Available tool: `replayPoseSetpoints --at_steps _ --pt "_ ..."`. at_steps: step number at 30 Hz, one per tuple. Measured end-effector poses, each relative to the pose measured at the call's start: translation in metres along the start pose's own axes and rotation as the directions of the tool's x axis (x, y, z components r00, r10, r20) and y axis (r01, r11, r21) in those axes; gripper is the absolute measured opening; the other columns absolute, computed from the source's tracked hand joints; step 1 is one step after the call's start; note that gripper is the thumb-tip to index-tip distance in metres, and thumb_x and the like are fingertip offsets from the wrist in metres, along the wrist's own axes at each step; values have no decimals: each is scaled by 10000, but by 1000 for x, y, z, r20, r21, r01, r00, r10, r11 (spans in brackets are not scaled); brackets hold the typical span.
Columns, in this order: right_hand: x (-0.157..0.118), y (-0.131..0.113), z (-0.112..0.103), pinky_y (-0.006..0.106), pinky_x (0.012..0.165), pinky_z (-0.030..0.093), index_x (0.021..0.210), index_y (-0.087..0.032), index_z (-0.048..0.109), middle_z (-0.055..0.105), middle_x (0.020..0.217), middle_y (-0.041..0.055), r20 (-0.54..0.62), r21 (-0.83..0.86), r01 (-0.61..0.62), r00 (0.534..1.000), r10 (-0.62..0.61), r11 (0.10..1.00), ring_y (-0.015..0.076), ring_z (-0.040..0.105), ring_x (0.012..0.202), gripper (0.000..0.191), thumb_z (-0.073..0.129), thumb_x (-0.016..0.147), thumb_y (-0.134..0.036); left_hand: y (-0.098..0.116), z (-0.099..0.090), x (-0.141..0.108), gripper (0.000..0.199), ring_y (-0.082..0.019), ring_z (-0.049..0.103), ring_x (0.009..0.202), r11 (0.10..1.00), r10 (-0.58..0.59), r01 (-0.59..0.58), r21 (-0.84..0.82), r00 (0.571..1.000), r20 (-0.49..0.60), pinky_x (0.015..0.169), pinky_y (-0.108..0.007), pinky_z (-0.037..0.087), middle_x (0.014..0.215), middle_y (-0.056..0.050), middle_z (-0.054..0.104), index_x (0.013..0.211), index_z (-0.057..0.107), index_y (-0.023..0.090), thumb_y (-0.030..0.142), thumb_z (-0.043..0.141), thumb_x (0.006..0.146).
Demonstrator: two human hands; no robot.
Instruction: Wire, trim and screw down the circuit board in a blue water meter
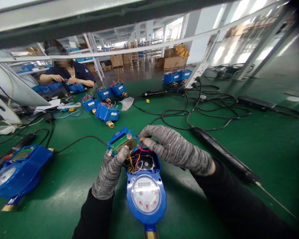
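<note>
A blue meter (146, 199) with a round dial lies in front of me, its upper compartment open and showing coloured wires (136, 162). My left hand (112, 169), in a grey knitted glove, holds a blue cover with a green circuit board (123, 143), the thumb pressed on the board's face. The cover is tilted above the open compartment. At the cover's right edge is my right hand (171, 147), also gloved, with its fingertips pinched together near the red wires. What those fingertips hold is too small to make out.
Another blue meter (22, 172) lies at left. Several blue units (107, 112) stand further back. A black electric screwdriver (221, 152) and looping cables (174, 114) lie at right, near a power strip (196, 74). Across the table a person (67, 73) handles a blue unit.
</note>
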State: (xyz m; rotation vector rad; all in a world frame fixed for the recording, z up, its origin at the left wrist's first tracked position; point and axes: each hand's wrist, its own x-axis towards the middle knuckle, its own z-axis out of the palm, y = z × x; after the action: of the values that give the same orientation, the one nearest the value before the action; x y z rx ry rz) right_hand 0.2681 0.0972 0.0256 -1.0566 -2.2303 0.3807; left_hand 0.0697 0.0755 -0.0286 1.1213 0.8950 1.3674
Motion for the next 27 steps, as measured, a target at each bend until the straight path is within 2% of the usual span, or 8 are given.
replayPoseSetpoints --at_steps 5,8,10,14,16,19,22,27 --pt "-1 0 5 418 900 500 1011 -156 688 714 1004 99 -23 -200 25 999 -31 979 266 647 952 205 514 906 -137 -1 0 0 360 -282 683 1097 1000 -15 15 -25 1000 10 1018 -399 528 1137 -73 749 1104 749 202 400 740 803" --pt "1 4 8 445 914 493 940 -146 696 718 976 120 -36 -266 -42 999 34 963 280 647 953 211 508 868 -83 0 -3 -3 373 -274 690 1083 1000 -22 22 -9 1000 2 1015 -391 533 1126 -74 754 1100 752 208 407 759 785" --pt "1 7 6 419 889 505 931 -146 684 718 960 105 -49 -163 -63 997 55 985 258 655 926 204 500 871 -81 2 -6 -5 361 -264 691 1082 1000 0 0 16 1000 11 1019 -383 534 1130 -68 754 1107 751 216 373 773 783" --pt "0 5 -9 321 864 510 1000 -165 665 714 989 45 -158 217 -28 985 63 976 195 664 925 164 515 941 -189 2 -6 -5 320 -234 692 1085 999 48 -48 -5 999 -4 996 -337 547 1135 -39 755 1115 750 247 305 769 801" --pt "-2 1 -19 279 831 505 966 -190 682 719 941 4 -99 306 -51 991 86 951 170 665 884 132 571 953 -259 2 -4 -3 346 -221 695 1071 999 45 -45 -25 999 -13 982 -313 550 1129 -34 757 1156 736 252 297 759 813" --pt "-5 -2 -25 258 789 498 922 -207 701 713 895 -22 81 326 -82 995 58 942 159 659 846 112 648 929 -305 4 -1 -1 421 -229 692 1076 999 33 -32 -41 999 6 974 -312 551 1142 -44 754 1236 697 242 312 746 824" --pt "-7 1 -21 279 812 494 951 -205 702 711 950 -3 145 277 -66 989 26 958 174 656 885 95 672 906 -283 6 0 -2 429 -252 691 1084 999 34 -34 -41 999 10 964 -333 558 1153 -55 751 1241 696 228 331 739 827" --pt "-7 -2 -9 360 822 489 909 -162 686 700 896 53 -104 -74 86 990 -93 994 227 644 865 100 590 881 -164 5 -3 -2 289 -228 711 1014 999 38 -38 17 999 9 914 -295 577 1064 -52 775 1082 772 206 318 750 817"
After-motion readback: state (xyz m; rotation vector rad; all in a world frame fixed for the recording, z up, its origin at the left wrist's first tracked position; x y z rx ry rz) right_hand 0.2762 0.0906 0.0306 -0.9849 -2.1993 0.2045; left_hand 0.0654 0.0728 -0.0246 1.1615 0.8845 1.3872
